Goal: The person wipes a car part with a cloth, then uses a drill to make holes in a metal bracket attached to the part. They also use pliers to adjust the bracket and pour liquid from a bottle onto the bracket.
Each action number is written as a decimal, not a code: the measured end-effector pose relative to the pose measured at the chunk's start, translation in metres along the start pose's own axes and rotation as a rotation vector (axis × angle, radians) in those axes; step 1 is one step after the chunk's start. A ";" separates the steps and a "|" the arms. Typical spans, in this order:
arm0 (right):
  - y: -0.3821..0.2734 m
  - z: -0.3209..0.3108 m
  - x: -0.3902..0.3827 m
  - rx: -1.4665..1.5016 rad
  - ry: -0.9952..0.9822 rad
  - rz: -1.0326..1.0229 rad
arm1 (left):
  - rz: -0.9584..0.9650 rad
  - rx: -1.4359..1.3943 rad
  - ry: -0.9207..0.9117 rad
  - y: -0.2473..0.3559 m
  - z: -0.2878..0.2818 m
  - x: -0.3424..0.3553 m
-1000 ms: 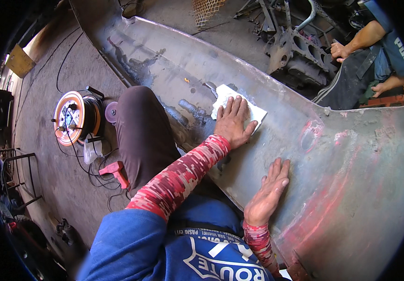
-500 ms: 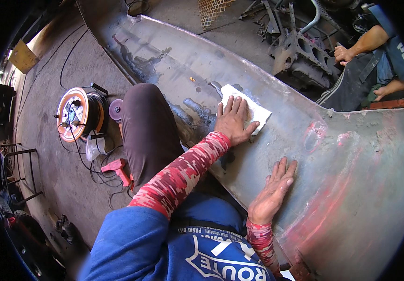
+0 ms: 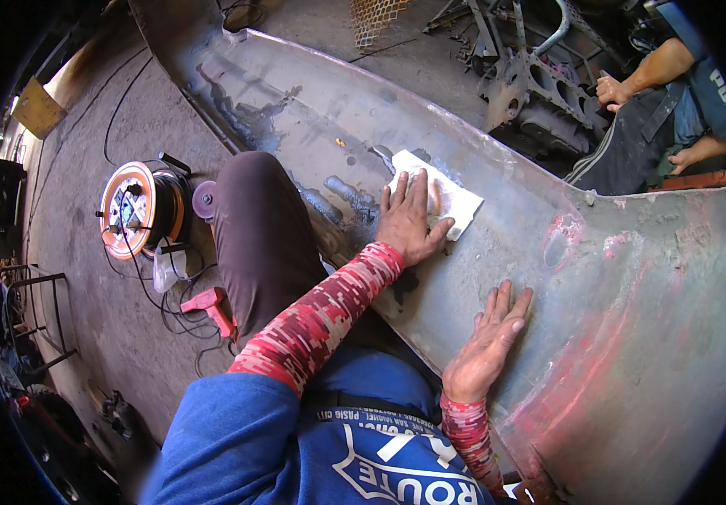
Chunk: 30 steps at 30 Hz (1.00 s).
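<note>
Showing a brown smudge (image 3: pixel 437 200), the angular white sheet (image 3: pixel 461 204) lies on the scuffed, curved panel (image 3: pixel 515 223); the left hand (image 3: pixel 407 223) sits flat on it, fingers slightly apart; the right hand (image 3: pixel 483 352), fingers also parted, rests on the panel near powdery red streaks (image 3: pixel 567 385).

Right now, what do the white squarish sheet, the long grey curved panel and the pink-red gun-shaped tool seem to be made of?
The white squarish sheet looks like matte paper, thin and crisp-edged. The long grey curved panel is probably dull metal, going by its thin rim and scuffs. The pink-red gun-shaped tool is perhaps smooth plastic, being evenly coloured.
</note>
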State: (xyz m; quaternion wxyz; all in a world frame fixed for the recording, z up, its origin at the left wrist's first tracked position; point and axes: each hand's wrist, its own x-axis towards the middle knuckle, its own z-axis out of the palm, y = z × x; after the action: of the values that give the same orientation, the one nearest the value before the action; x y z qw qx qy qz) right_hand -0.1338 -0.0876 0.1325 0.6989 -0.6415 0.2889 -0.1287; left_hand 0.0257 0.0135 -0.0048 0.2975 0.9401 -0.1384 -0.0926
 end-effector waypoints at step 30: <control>-0.001 -0.002 -0.001 0.048 -0.062 -0.032 | 0.232 0.159 -0.030 0.018 -0.001 -0.024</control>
State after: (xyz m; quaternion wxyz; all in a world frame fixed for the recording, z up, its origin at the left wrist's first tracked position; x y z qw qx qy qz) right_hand -0.1361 -0.0891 0.1336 0.7207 -0.6327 0.2534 -0.1269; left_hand -0.0001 0.0072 0.0084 0.2288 0.9369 -0.2574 -0.0604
